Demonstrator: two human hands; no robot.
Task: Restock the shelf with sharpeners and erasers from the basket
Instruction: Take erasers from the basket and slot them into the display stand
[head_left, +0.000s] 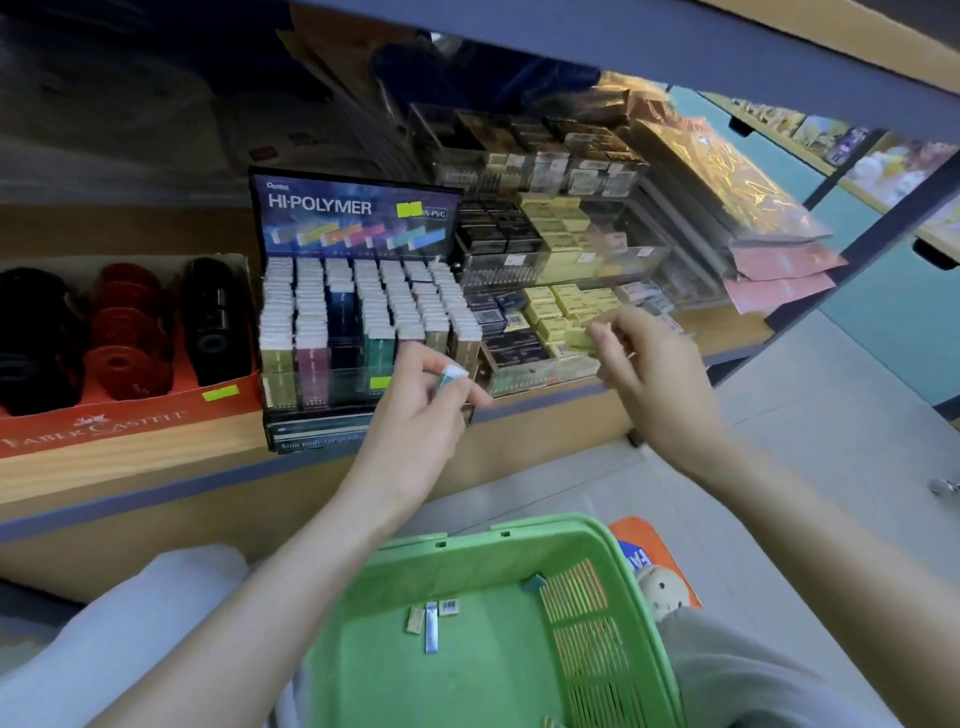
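Wooden shop shelf (130, 467) in front of you carries a tiered eraser rack (358, 312). Your left hand (415, 415) pinches a small sleeved eraser (453, 375) just before the rack's front row. Your right hand (649, 374) curls at the yellow erasers (566, 306); whether it holds one I cannot tell. It should be light, slightly soft and grippy, so pinch the card sleeve's sides. A few more (431, 623) lie in the green basket (519, 525) below.

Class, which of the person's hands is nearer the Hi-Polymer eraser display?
Left. The left hand, pinching an eraser, is right in front of the Hi-Polymer display; the right hand is further right, by the yellow erasers.
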